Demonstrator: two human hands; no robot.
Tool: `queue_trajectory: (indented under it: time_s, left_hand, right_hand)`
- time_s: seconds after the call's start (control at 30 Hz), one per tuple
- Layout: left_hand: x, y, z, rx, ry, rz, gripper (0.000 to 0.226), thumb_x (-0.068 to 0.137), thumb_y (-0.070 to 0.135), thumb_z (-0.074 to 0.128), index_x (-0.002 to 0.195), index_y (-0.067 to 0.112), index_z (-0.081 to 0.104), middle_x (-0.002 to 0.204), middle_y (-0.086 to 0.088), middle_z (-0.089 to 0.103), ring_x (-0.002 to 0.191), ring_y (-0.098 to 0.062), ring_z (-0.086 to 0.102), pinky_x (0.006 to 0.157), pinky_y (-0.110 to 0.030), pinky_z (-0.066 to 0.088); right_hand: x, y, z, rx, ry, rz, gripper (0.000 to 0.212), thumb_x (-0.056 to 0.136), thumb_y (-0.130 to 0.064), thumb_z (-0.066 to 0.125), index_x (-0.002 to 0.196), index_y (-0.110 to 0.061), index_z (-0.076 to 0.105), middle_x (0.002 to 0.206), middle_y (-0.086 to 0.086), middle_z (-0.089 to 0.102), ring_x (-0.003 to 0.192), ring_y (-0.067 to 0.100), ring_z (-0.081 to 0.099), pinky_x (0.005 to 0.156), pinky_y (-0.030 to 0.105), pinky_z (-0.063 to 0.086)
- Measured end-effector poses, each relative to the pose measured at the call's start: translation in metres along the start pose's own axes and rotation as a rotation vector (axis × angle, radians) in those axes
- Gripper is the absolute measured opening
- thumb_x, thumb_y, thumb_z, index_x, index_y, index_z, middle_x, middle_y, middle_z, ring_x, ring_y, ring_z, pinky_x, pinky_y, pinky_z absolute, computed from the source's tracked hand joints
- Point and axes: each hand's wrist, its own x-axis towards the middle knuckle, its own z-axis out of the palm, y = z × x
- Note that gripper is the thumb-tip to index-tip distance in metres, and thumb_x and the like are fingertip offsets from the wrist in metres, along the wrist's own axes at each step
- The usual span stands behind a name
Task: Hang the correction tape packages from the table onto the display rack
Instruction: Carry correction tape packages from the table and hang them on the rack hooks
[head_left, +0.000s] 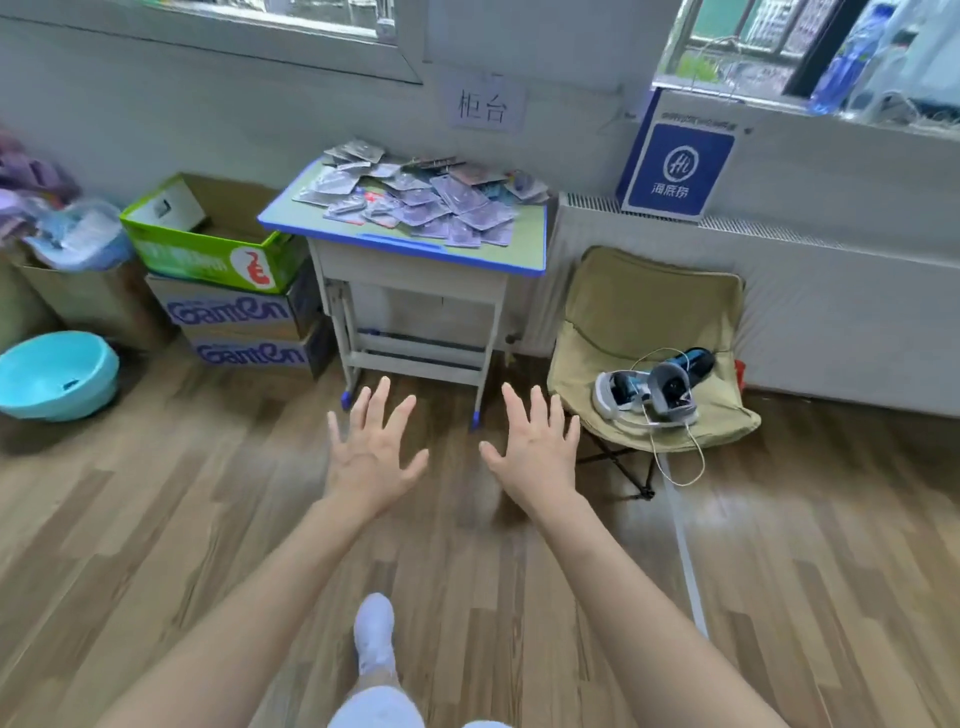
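— Where are the flat, glossy plastic correction tape packages (415, 200)?

— Heaped loose across the small blue-edged, green-topped desk (524, 244), thickest toward its back edge.

— And the hands?

— The bare left hand (371, 447) and bare right hand (537, 449) hover apart over the wood-plank floor (156, 519), fingers spread wide, empty, touching nothing.

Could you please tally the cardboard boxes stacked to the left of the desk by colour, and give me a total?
Green cardboard box: 1
Brown cardboard boxes with blue lettering: 2
Total: 3
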Motion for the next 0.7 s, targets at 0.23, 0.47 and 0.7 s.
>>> queue_trajectory:
  time_s: [0.23,0.47,0.7]
  left_hand:
    - [0.169,-0.039,-0.017,-0.024,0.033,0.041,0.07,0.091,0.051,0.046,0.15,0.033,0.014,0.159,0.002,-0.006,0.146,-0.019,-0.005,0.115,-0.05,0.001]
    - [0.313,-0.067,-0.042,-0.006,0.032,0.097,0.071,0.091,0.052,0.045,0.15,0.032,0.011,0.159,0.003,-0.007,0.146,-0.019,-0.005,0.116,-0.049,0.002]
    - [0.431,-0.072,-0.033,-0.006,0.007,0.147,0.071,0.092,0.052,0.043,0.15,0.03,0.009,0.159,0.001,-0.004,0.146,-0.021,-0.002,0.116,-0.048,0.005]
  right_hand:
    - [0.16,-0.035,-0.01,0.02,0.043,0.057,0.074,0.094,-0.048,0.043,0.152,-0.028,0.001,0.16,0.009,0.002,0.146,0.03,0.0,0.116,0.049,0.002]
    - [0.29,-0.062,-0.026,0.045,0.048,0.128,0.075,0.093,-0.05,0.043,0.152,-0.028,0.001,0.16,0.009,0.003,0.146,0.029,0.002,0.116,0.048,0.005]
    - [0.413,-0.062,-0.027,0.027,0.044,0.166,0.076,0.093,-0.051,0.043,0.152,-0.026,0.003,0.159,0.009,0.007,0.145,0.029,0.008,0.115,0.047,0.011]
